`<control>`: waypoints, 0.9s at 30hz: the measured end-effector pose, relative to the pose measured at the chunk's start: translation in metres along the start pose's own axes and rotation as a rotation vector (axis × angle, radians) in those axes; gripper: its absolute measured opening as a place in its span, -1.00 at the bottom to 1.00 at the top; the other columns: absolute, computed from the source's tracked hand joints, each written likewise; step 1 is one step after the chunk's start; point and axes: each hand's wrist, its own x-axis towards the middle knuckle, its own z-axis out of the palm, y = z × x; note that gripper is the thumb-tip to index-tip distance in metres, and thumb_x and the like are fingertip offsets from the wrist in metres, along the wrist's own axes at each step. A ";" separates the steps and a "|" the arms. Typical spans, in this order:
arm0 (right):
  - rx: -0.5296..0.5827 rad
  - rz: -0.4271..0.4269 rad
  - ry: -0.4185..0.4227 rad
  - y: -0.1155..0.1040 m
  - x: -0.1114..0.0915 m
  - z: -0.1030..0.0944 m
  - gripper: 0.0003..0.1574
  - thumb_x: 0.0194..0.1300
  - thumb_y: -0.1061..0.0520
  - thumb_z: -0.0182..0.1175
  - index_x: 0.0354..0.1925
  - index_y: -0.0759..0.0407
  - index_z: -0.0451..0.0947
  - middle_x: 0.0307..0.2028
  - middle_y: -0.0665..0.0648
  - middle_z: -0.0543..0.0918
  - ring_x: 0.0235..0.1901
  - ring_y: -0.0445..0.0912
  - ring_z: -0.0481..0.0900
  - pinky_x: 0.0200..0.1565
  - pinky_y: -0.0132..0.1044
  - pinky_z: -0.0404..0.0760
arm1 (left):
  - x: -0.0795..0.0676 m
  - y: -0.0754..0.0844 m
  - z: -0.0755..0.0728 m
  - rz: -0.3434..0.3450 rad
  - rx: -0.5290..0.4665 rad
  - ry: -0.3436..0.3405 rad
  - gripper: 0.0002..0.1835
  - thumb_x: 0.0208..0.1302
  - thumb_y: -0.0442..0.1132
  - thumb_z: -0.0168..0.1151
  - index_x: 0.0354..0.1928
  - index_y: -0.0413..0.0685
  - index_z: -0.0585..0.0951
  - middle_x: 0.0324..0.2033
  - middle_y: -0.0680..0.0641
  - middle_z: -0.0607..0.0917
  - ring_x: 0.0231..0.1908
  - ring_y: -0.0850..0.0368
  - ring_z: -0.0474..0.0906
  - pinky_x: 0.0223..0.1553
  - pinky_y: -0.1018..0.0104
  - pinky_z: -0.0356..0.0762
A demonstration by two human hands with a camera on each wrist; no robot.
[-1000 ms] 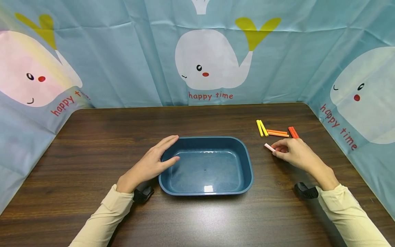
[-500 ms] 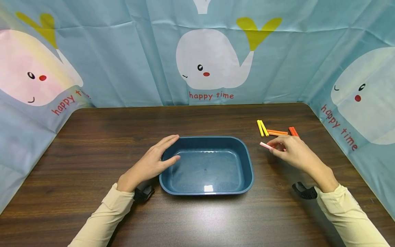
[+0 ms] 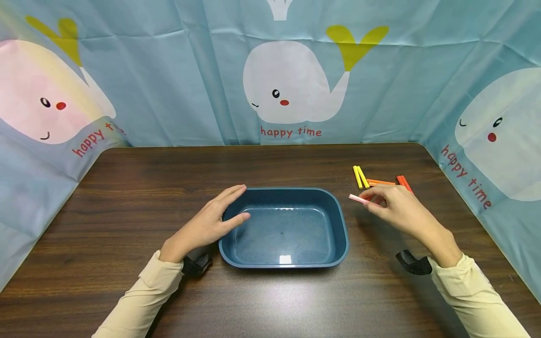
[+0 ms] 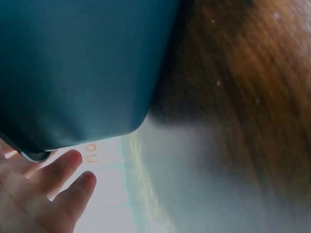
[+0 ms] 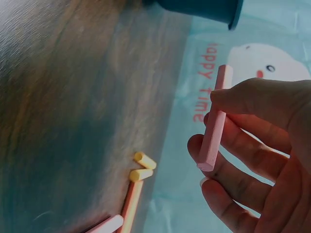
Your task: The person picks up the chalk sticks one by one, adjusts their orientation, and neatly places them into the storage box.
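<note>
The right hand [image 3: 395, 206] pinches a slim, faceted pink stick of chalk-like material [image 3: 358, 198], the thumb pressed on one side and fingertips behind it on the other. In the right wrist view the thumb lies across the stick's upper part, while the remaining fingers curve loosely and stand a little apart; both ends of the stick jut clear of the grip. The left hand [image 3: 209, 218] has its fingers extended and its thumb spread wide from them, lying over the left end of a dark blue, rounded rectangular plastic tray [image 3: 282, 237], with the thumb reaching inward past the rim. How firmly it touches the rim cannot be told.

The stick is to the right of the tray, near its upper right corner yet apart from it. Seen from the head, its long axis runs mostly sideways, the free end pointing left and slightly away from the person. In the right wrist view that axis is steep, the far end leaning toward the tray.

Behind the right hand, on the dark brown wood-grain table [image 3: 127, 202], lie two short yellow sticks [image 3: 357, 177], slim orange sticks [image 3: 381, 181] beside them, and red sticks [image 3: 405, 183] farther right.
</note>
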 end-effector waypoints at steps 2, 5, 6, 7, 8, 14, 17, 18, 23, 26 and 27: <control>0.006 -0.019 0.015 -0.002 0.001 0.000 -0.79 0.14 0.31 0.40 -0.19 0.18 0.73 -0.38 0.00 0.72 -0.43 -0.22 0.61 -0.40 -0.32 0.54 | 0.000 0.000 0.001 0.009 -0.002 0.013 -0.19 0.40 0.12 0.18 0.55 0.04 0.13 0.54 -0.11 0.14 0.52 -0.11 0.09 0.40 -0.25 0.18; 0.006 -0.047 0.037 -0.006 0.002 0.000 -0.77 0.12 0.32 0.41 -0.19 0.18 0.73 -0.39 0.00 0.72 -0.44 -0.24 0.59 -0.40 -0.29 0.56 | 0.001 0.000 0.004 0.034 -0.007 0.045 -0.20 0.39 0.06 0.22 0.55 0.00 0.15 0.52 -0.12 0.17 0.50 -0.12 0.12 0.39 -0.25 0.20; 0.009 -0.053 0.043 -0.008 0.003 0.000 -0.77 0.12 0.33 0.41 -0.19 0.19 0.73 -0.39 0.00 0.72 -0.44 -0.24 0.58 -0.40 -0.29 0.57 | 0.001 0.000 0.006 0.046 -0.007 0.057 -0.21 0.39 0.03 0.23 0.54 -0.02 0.16 0.52 -0.13 0.18 0.50 -0.12 0.13 0.39 -0.24 0.21; 0.010 -0.058 0.050 -0.009 0.004 0.000 -0.76 0.11 0.33 0.41 -0.19 0.20 0.73 -0.39 0.00 0.72 -0.44 -0.24 0.58 -0.39 -0.28 0.58 | 0.002 -0.001 0.007 0.058 -0.006 0.069 -0.22 0.39 -0.01 0.24 0.53 -0.05 0.17 0.51 -0.14 0.19 0.49 -0.12 0.14 0.39 -0.23 0.21; 0.012 -0.062 0.054 -0.011 0.004 -0.001 -0.75 0.10 0.34 0.41 -0.19 0.20 0.72 -0.40 0.00 0.72 -0.44 -0.24 0.57 -0.39 -0.28 0.58 | 0.002 -0.001 0.008 0.067 -0.004 0.078 -0.22 0.38 -0.04 0.25 0.53 -0.07 0.18 0.51 -0.16 0.20 0.49 -0.12 0.16 0.39 -0.22 0.22; 0.033 -0.121 0.101 -0.022 0.009 -0.001 -0.73 0.06 0.36 0.43 -0.20 0.21 0.72 -0.37 0.02 0.72 -0.44 -0.23 0.59 -0.40 -0.29 0.60 | 0.002 -0.002 0.011 0.088 -0.016 0.103 -0.25 0.37 -0.13 0.27 0.51 -0.12 0.20 0.50 -0.16 0.23 0.48 -0.12 0.18 0.39 -0.18 0.24; 0.037 -0.157 0.131 -0.027 0.012 -0.002 -0.74 0.05 0.35 0.45 -0.22 0.19 0.73 -0.37 0.01 0.72 -0.45 -0.24 0.58 -0.41 -0.34 0.59 | 0.002 -0.003 0.011 0.091 -0.029 0.108 -0.26 0.39 -0.12 0.25 0.51 -0.12 0.21 0.50 -0.17 0.23 0.48 -0.13 0.18 0.39 -0.19 0.24; 0.039 -0.169 0.141 -0.028 0.014 -0.002 -0.74 0.05 0.35 0.45 -0.23 0.18 0.73 -0.38 0.01 0.72 -0.46 -0.25 0.58 -0.42 -0.36 0.58 | 0.002 -0.003 0.012 0.091 -0.032 0.108 -0.27 0.39 -0.12 0.24 0.51 -0.12 0.21 0.50 -0.18 0.23 0.48 -0.13 0.18 0.39 -0.19 0.24; 0.052 -0.219 0.172 -0.036 0.020 0.000 -0.74 0.04 0.36 0.46 -0.25 0.17 0.73 -0.41 -0.02 0.71 -0.46 -0.27 0.57 -0.39 -0.45 0.57 | 0.002 -0.004 0.012 0.093 -0.038 0.110 -0.28 0.41 -0.12 0.22 0.51 -0.14 0.21 0.49 -0.21 0.23 0.48 -0.14 0.17 0.39 -0.20 0.23; 0.058 -0.235 0.176 -0.040 0.022 0.000 -0.72 0.03 0.37 0.45 -0.24 0.15 0.73 -0.40 -0.04 0.72 -0.45 -0.27 0.57 -0.36 -0.44 0.58 | 0.002 -0.003 0.012 0.090 -0.040 0.110 -0.29 0.42 -0.12 0.21 0.51 -0.14 0.21 0.49 -0.21 0.23 0.48 -0.13 0.17 0.39 -0.18 0.24; 0.060 -0.239 0.176 -0.041 0.023 0.000 -0.71 0.03 0.38 0.45 -0.24 0.14 0.74 -0.40 -0.04 0.72 -0.45 -0.27 0.57 -0.37 -0.43 0.58 | 0.002 -0.003 0.012 0.091 -0.039 0.110 -0.29 0.43 -0.13 0.20 0.51 -0.14 0.21 0.49 -0.21 0.23 0.48 -0.14 0.17 0.39 -0.18 0.24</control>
